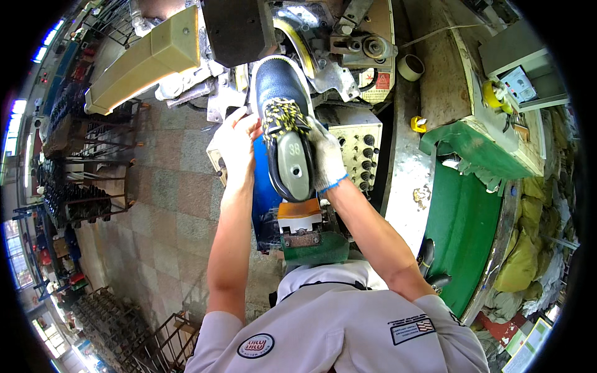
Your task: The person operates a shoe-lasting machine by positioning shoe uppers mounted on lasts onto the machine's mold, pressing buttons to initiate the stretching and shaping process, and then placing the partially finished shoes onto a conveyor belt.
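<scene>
A dark shoe (283,84) with black-and-yellow laces (284,118) sits on a grey-green shoe last (295,163), its toe pointing away from me into the machine (320,78). My bare left hand (239,137) is closed at the shoe's left side, fingertips against the upper near the laces. On the right side, my right hand (326,155) in a white knit glove with a blue cuff grips the shoe and last. Some fingers of this hand are hidden behind the shoe. Below the heel end is an orange-brown support block (298,211) on a metal bracket.
A control panel with black knobs (357,152) stands close to my right wrist. A beige machine arm (146,59) juts out at the upper left. To the right are a metal ledge (407,180), a green chute (463,217) and a tape roll (411,67). Racks of shoes (74,193) stand left.
</scene>
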A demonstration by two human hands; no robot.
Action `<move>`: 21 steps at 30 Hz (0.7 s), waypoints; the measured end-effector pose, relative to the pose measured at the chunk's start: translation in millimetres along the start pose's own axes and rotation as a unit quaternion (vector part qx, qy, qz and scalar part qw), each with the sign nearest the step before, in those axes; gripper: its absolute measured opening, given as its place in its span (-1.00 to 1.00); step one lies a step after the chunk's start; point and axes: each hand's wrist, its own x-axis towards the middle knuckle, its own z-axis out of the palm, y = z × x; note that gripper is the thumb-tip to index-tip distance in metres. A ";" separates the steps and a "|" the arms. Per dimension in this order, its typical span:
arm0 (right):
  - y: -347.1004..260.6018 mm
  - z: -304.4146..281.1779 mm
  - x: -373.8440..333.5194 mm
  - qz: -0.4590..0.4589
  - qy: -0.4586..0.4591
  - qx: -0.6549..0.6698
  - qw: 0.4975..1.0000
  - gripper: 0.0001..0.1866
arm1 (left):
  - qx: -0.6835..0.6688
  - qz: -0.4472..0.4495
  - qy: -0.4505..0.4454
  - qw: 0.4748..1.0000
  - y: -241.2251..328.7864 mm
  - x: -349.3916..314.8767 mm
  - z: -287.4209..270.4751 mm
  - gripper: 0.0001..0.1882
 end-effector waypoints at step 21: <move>23.9 -6.9 17.4 -0.113 0.070 -0.214 0.968 -0.54 | -0.109 -0.137 -0.131 0.976 -57.3 -32.4 -10.1 -0.49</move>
